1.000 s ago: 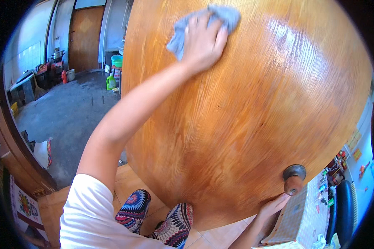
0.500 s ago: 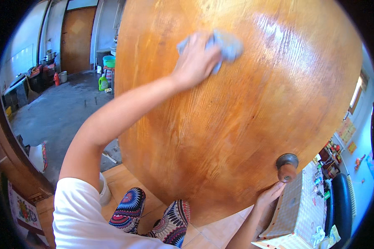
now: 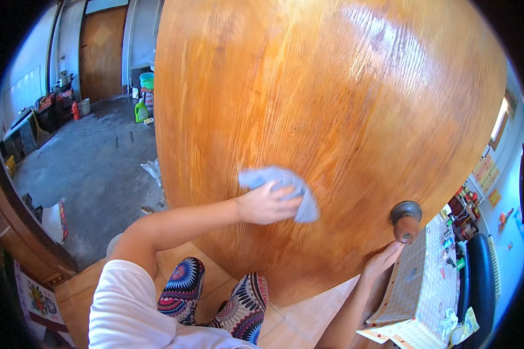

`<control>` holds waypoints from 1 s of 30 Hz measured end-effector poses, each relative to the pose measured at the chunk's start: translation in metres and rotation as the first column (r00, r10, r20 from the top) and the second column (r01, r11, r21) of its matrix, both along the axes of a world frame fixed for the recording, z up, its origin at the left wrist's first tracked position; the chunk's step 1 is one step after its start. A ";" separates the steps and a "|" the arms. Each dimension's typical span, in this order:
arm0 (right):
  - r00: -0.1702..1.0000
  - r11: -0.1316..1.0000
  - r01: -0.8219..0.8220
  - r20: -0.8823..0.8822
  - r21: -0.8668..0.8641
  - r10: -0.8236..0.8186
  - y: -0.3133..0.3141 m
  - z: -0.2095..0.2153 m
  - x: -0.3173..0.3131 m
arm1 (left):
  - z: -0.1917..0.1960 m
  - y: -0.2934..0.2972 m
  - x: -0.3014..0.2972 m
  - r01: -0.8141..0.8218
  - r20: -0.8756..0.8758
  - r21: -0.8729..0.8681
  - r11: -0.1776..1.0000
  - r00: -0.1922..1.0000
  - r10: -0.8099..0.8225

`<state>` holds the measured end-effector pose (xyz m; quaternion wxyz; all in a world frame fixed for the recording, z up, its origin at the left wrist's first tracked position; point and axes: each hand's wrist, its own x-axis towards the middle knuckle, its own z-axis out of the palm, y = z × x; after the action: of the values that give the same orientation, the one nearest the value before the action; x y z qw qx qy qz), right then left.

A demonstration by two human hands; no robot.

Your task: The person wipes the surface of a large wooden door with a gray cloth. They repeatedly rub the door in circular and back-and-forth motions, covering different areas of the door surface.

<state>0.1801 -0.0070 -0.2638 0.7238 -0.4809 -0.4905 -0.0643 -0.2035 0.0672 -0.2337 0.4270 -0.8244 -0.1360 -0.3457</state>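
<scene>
Grip of the L hand (image 3: 271, 205) is closed over a grey-blue cloth (image 3: 298, 185), fingers bent, the cloth spread against a wooden door (image 3: 332, 128). Cloth sits low on the visible face, left of center, well apart from the round knob (image 3: 406, 225); its edges are slightly blurred. R hand (image 3: 381, 262), fingers together & reaching up, is at the door's lower R side, just below the knob; whether it touches the knob or pinches the door edge, can't tell.

Step in hand, judging by cloth & pose: wiping down the door face, w/ the R hand likely steadying it. Next move, by the same reading, calls for flat, even pressure from the L hand, overlapping strokes on the low panel & a firm R-hand hold so the door doesn't swing.

At R, a worktop (image 3: 428, 279) w/ checked cover stands nr. a black chair (image 3: 482, 291). At L, beyond the door, a green bottle (image 3: 141, 110) stands on the gray floor (image 3: 87, 180).
</scene>
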 end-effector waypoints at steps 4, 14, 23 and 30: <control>1.000 1.000 -0.019 -0.002 0.024 0.019 -0.001 0.000 -0.004 | 0.016 -0.003 -0.026 0.070 -0.260 -0.003 0.998 0.963 -0.068; 0.999 0.999 0.014 -0.033 0.053 -0.012 0.011 -0.006 0.007 | 0.289 0.012 0.019 -0.128 0.706 0.236 0.963 0.703 -0.080; 0.999 0.997 0.049 -0.009 0.053 -0.048 0.013 -0.014 0.015 | 0.024 0.003 0.051 -0.041 0.367 0.065 0.997 0.930 0.014; 0.998 0.997 0.035 0.052 0.066 -0.039 0.019 -0.019 0.023 | -0.079 0.000 -0.024 0.054 -0.042 -0.135 0.989 0.997 -0.060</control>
<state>0.2035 0.0125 -0.2825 0.7245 -0.4643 -0.4982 -0.1065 -0.2278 0.0668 -0.3130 0.3635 -0.8625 -0.1255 -0.3289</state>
